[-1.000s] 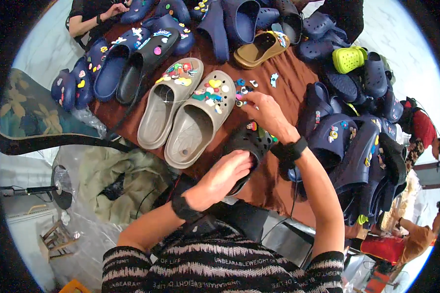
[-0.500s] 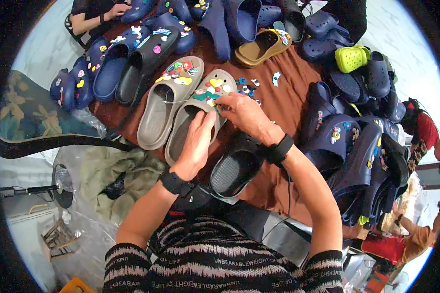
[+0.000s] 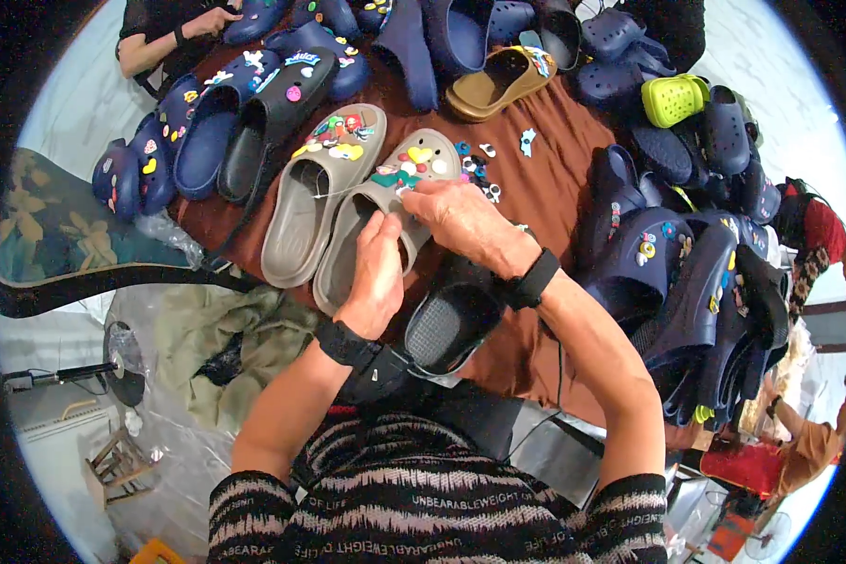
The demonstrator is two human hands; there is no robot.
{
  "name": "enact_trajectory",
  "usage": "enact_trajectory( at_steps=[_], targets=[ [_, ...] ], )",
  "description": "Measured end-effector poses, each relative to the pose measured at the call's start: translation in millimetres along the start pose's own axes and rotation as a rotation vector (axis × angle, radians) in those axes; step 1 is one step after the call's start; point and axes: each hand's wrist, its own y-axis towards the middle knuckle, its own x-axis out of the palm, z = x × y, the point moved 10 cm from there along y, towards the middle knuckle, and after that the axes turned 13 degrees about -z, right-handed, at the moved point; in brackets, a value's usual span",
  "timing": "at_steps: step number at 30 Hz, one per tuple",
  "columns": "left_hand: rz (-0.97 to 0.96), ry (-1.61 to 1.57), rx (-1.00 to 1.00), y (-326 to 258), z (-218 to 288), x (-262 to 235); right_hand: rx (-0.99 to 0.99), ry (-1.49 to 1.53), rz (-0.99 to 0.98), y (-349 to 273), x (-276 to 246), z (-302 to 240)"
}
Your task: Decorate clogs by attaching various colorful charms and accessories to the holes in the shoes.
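Observation:
A grey clog point(image 3: 334, 273) with colourful charms on its upper lies tilted on the brown cloth. My left hand point(image 3: 376, 277) grips it at the foot opening, fingertips tucked inside and partly hidden. With bent fingers, my right hand point(image 3: 465, 224) pinches a small charm point(image 3: 403, 189) against the upper; the fingers cover most of it. Yellow, green, red and white charms point(image 3: 414, 162) show beyond the fingertips. Close on the left lies the matching grey clog point(image 3: 296, 230), also decorated, with a thin clear strand crossing between the two.
Loose charms point(image 3: 475, 169) lie right of the grey pair. A black clog point(image 3: 451, 324) sits below my right hand. Navy clogs point(image 3: 667, 263) crowd the right side, and more line the far edge, near a brown clog point(image 3: 498, 85). Another person's hand point(image 3: 211, 21) is at the upper left.
My right hand has shifted slightly left, its fingers more closed over the upper. My left hand has drawn back a little toward me. The whole view has moved slightly.

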Motion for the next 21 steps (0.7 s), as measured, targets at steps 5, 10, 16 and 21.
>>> enact_trajectory(
  at_steps=[5,10,16,21],
  targets=[
    [0.028,0.003,-0.020,11,-4,-20,-0.078,-0.029,0.041,-8,-11,-19],
    [-0.095,0.144,-0.081,-8,19,14,0.180,0.181,0.197,-50,-66,49],
    [-0.079,0.468,0.108,-64,39,25,0.520,0.715,0.260,-150,-47,87],
    [-0.426,0.434,-0.244,-97,-21,68,0.625,1.033,0.322,-202,10,84]
  ],
)
